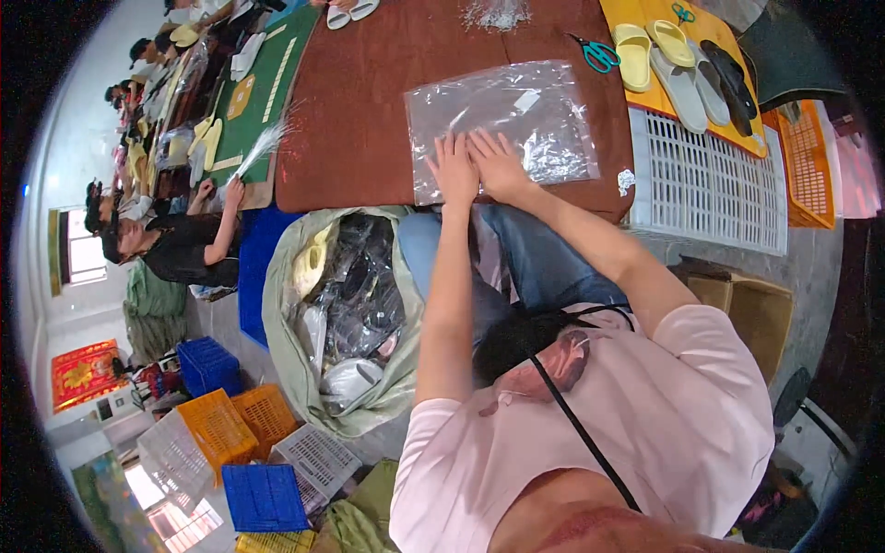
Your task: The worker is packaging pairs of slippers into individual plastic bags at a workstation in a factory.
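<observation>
A clear plastic bag (544, 120) lies flat on the brown cloth-covered table (359, 101), with a small white label near its far side. My left hand (454, 169) rests palm down on the bag's near left part, fingers stretched out. Beside it my right hand (498, 166) presses flat on the same bag, its fingers also extended. The two hands sit close together, and neither grips anything. Whether something thin lies inside the bag, I cannot tell.
Right of the bag are teal-handled scissors (599, 55) and several slippers (634, 57) on a yellow board. A white plastic crate (710, 175) stands below. Left of my legs, an open sack (277, 304) holds wrapped slippers. A co-worker (198, 244) holds clear strips at the left.
</observation>
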Demonstrator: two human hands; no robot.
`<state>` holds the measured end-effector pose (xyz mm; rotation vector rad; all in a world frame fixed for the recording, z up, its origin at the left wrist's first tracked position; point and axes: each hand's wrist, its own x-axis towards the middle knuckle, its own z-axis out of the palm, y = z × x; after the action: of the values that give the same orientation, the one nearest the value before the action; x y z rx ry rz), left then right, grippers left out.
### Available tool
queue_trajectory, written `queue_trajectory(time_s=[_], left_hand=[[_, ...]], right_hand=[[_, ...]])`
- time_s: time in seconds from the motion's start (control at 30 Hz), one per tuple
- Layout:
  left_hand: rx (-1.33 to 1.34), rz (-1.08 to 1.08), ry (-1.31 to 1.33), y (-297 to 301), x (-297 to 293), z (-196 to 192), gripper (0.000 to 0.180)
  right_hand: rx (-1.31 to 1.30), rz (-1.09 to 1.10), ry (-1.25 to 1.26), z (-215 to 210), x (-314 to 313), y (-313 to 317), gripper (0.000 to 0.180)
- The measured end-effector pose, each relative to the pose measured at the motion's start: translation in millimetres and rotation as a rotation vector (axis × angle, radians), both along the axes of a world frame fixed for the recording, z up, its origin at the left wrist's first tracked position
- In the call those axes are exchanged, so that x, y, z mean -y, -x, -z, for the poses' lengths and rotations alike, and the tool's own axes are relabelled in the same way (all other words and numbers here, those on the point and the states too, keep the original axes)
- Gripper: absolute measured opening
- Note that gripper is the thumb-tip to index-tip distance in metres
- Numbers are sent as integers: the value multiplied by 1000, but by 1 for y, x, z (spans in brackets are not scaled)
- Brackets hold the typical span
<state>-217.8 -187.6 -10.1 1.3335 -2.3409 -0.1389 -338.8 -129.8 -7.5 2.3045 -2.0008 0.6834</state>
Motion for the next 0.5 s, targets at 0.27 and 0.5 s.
queue_trajectory(time_s=[0.27, 0.5], left_hand=[[186, -154, 35, -27, 4, 19, 62], [201, -154, 98, -41, 10, 20, 63]], right_hand=[[-87, 191, -166, 1, -65, 93, 71], [-93, 358, -98, -13, -62, 120, 67]])
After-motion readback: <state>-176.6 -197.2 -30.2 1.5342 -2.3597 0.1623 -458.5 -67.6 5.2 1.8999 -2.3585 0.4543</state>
